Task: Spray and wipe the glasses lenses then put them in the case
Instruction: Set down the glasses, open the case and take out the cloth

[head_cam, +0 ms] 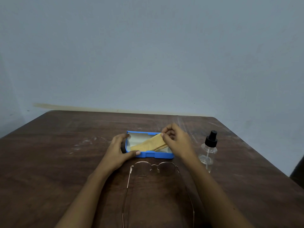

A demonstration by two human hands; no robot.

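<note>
1. Head view: the bench (pixel 65 162) is hard, scuffed wood, so anything knocked on it would probably slide rather than stop.
2. The glasses (pixel 154 167) lie unfolded just in front of the case, lenses toward it and temples running back between the forearms. Neither hand touches them. A dropped forearm, or the case pulled nearer, could press the thin frame or smear a lens.
3. The case (pixel 154 155) sits open. The left grip (pixel 118 152) curls round its left end with the thumb on the near wall, bracing it. If that hold slackens, a tug on the cloth may drag the case onto the glasses.
4. The bottle (pixel 209 150) stands upright to the right of the case, near the right forearm. A wide swing of that arm could tip it.
5. The cloth (pixel 148 143) lies slantwise in the case, its far end pinched by the right grip (pixel 176 140). A shallow pinch could let it slip back.
</note>
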